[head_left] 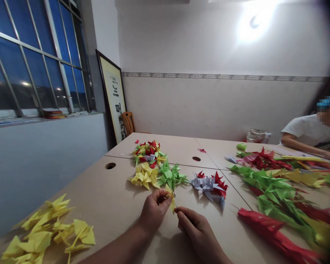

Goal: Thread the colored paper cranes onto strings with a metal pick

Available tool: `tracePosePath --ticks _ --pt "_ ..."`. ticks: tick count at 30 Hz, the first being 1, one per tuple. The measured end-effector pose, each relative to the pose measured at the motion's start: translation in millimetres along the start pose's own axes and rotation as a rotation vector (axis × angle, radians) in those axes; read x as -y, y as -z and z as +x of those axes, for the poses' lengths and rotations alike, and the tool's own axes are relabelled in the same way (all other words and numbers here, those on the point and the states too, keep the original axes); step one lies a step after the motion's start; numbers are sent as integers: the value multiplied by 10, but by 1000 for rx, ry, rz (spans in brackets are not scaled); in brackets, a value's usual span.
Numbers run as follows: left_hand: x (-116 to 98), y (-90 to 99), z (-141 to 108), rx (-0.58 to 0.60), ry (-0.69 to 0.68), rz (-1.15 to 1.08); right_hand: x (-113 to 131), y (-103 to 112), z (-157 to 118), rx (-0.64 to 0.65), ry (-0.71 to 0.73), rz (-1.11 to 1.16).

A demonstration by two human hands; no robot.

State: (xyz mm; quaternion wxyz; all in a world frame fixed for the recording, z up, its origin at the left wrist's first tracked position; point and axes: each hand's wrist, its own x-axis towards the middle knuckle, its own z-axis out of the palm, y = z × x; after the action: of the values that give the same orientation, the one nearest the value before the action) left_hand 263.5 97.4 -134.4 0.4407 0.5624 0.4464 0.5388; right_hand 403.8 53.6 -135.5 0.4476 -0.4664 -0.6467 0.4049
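My left hand [156, 205] is closed, pinching a small yellow folded-paper crane [172, 206] between thumb and fingertips above the table. Just right of it, my right hand [194, 225] has its thumb and forefinger pressed together by the crane's lower end. Something thin and dark seems to stick out of that pinch, too small to make out. Beyond my hands lie heaps of paper cranes: yellow ones [144, 176], green ones [171, 174], grey-lilac ones [205, 183] beside red ones [220, 185], and a mixed-colour heap [150, 150] farther back.
More yellow cranes [48, 231] lie at the near left. Green [266, 187], red and yellow paper pieces spread over the right side, with a long red bundle [275, 233] nearest. A person in a white shirt [310, 132] sits at the far right. The table [121, 209] has round holes.
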Motion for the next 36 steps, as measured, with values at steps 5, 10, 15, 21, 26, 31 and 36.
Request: tracePosePath --ticks 5,10,15,21,26,31,36 --pt "-260 320 444 -269 -204 415 30 0 -11 11 1 12" --pt "-471 641 787 -255 -232 648 29 12 -6 3 -6 35" --pt "-828 1262 602 -13 -190 819 14 38 -14 6 -27 20" --pt "-1306 1926 -7 432 186 1171 -13 62 -33 0 -125 8" --pt "-1253 2018 -332 550 235 1272 -5 48 -49 14 -106 15" --pt "-921 1971 -437 488 187 1180 -1 36 -62 29 -38 -30" --pt "-875 1989 -340 418 125 1089 -2 34 -59 58 20 -75"
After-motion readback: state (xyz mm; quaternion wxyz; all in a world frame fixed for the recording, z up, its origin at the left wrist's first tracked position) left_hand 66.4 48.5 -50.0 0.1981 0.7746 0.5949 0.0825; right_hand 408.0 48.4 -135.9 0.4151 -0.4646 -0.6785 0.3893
